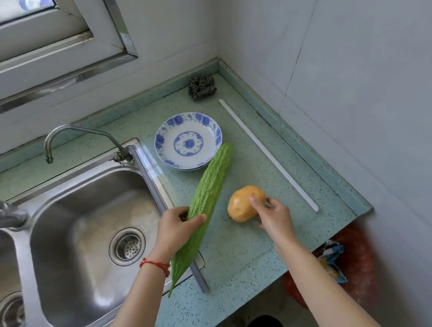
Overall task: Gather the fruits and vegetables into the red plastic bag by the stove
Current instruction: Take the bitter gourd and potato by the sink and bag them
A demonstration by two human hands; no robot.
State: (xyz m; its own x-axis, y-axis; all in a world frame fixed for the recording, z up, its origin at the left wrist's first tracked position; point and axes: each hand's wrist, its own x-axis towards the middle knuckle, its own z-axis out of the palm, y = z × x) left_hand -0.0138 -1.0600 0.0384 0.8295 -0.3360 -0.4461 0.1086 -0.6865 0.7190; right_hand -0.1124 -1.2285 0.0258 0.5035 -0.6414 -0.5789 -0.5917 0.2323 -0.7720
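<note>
— Where is the produce?

— A long green bitter gourd [207, 207] slants across the speckled green countertop [239, 247], its upper tip just beside a blue-and-white plate [188, 140], its pointed lower end out over the sink's rim. Just right of it sits a yellow potato [243, 202].

— And the hands?

— The left hand [176, 231] is wrapped around the gourd's middle, thumb lying over the top, fingers curled under; it has a firm hold. A red string bracelet [156, 265] circles that wrist. The right hand [274, 217] is on the potato, thumb against its near face and fingers curved around its right side. The fingers are partly open, cupping it; whether it is lifted off the counter I cannot tell.

— The red bag?

— Something red and mesh-like, the red plastic bag [357, 259], shows below the counter's right edge, on the floor by the wall, blurred, with a blue-and-yellow packet [334, 263] at its mouth. It is well apart from both vegetables.

— What else surrounds them?

— A stainless double sink [85, 240] to the left with a curved faucet [75, 137], a steel scouring pad [202, 87] in the far corner, and a white strip [267, 153] lying along the counter's right side.
</note>
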